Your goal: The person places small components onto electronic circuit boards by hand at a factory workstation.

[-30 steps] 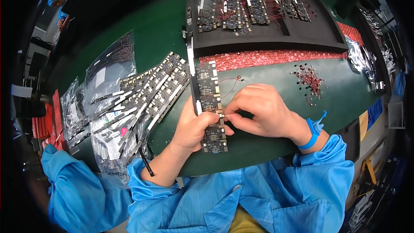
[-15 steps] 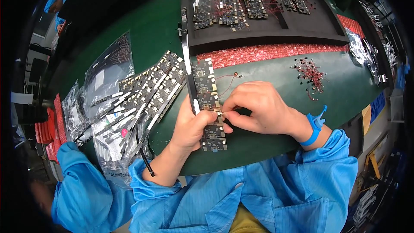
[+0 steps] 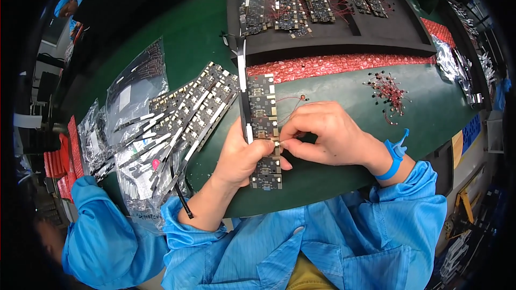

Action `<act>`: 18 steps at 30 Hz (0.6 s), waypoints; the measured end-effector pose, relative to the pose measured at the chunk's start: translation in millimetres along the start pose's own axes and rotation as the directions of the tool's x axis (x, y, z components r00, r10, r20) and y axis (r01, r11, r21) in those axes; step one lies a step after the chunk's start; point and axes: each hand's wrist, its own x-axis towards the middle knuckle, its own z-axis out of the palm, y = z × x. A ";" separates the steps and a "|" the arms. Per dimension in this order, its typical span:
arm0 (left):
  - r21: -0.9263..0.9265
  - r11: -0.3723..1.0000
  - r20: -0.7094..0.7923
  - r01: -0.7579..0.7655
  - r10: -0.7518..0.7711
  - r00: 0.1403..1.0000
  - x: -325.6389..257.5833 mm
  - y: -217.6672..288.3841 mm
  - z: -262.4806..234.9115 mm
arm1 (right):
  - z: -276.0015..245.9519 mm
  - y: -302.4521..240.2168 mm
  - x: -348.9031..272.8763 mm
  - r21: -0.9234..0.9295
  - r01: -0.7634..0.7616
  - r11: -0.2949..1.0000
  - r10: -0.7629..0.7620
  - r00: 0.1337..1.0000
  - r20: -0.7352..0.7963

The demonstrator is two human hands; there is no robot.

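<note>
My left hand [image 3: 236, 156] grips a long black circuit board panel [image 3: 262, 110], thumb on its face, the panel standing lengthwise before me. A black flat cable with white ends [image 3: 242, 67] runs along the panel's left edge. At the panel's right edge, my right hand [image 3: 328, 131] is closed in a pinch on the end of a thin red wire lead [image 3: 287, 98]. The lead's small round dark tip [image 3: 303, 98] dangles beyond my fingers. Whether its plug sits in the white connector there is hidden by my fingertips. A blue wrist strap [image 3: 395, 161] circles my right wrist.
Several similar boards with cables [image 3: 188, 102] lie at left beside clear plastic bags [image 3: 134, 91]. A black tray [image 3: 333, 40] of wired boards stands at the back, red bubble wrap [image 3: 344, 63] along its front. A pile of red leads [image 3: 388, 94] lies right. A blue-sleeved person [image 3: 107, 231] is lower left.
The board panel and its cable have shifted slightly right. The lead's round tip has moved a little right and down, and my right hand keeps its pinch at the panel's edge.
</note>
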 end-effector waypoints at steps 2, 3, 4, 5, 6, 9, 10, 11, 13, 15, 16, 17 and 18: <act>0.002 1.000 0.000 0.004 -0.004 1.000 0.0 0.4 0.6 | -0.6 -0.2 0.2 0.025 -0.021 0.999 0.020 1.000 0.009; 0.005 1.000 0.001 0.010 -0.010 1.000 0.0 0.6 0.9 | -0.9 -0.4 0.4 0.050 -0.043 0.998 0.042 0.999 0.018; 0.004 1.000 0.000 0.008 -0.008 1.000 0.1 0.6 0.7 | -0.9 -0.4 0.8 0.050 -0.041 0.998 0.040 0.999 0.020; -0.001 1.000 0.005 0.005 -0.005 1.000 -0.2 0.0 0.1 | -0.5 -0.2 1.1 0.070 -0.056 0.996 0.054 0.998 0.024; -0.006 1.000 0.009 0.002 -0.002 1.000 -0.5 -0.5 -0.3 | -0.1 0.0 1.4 0.089 -0.070 0.994 0.068 0.997 0.028; -0.010 1.000 0.005 0.004 -0.004 1.000 0.2 -1.0 1.0 | 0.1 -0.8 1.4 0.107 -0.083 0.991 0.080 0.996 0.033; -0.011 1.000 0.006 0.001 -0.001 1.000 -0.3 -0.9 1.2 | -0.5 -1.9 1.8 0.104 -0.081 0.991 0.078 0.996 0.034; 0.018 1.000 -0.005 0.008 -0.008 1.000 1.6 -1.5 1.2 | -2.8 -2.0 1.8 0.073 -0.115 0.991 0.110 0.992 0.065; 0.046 0.999 0.003 0.013 -0.013 1.000 4.1 -1.5 3.2 | -5.9 -1.3 2.0 0.023 -0.151 0.988 0.149 0.985 0.086; 0.018 0.999 -0.119 0.035 -0.032 0.992 4.8 -1.6 8.4 | -5.5 4.1 3.4 0.034 -0.138 0.990 0.133 0.983 0.124; -0.020 1.000 -0.116 0.022 -0.024 0.993 4.0 -5.3 4.0 | -6.6 7.0 4.8 0.044 -0.115 0.992 0.108 0.987 0.122; -0.025 0.999 -0.143 0.033 -0.036 0.989 4.3 -5.9 3.0 | -6.6 9.9 4.6 0.014 -0.125 0.992 0.122 0.986 0.109; -0.034 0.999 -0.172 0.005 -0.010 0.985 4.3 -8.3 2.0 | -5.5 12.8 5.5 0.038 -0.117 0.992 0.113 0.990 0.083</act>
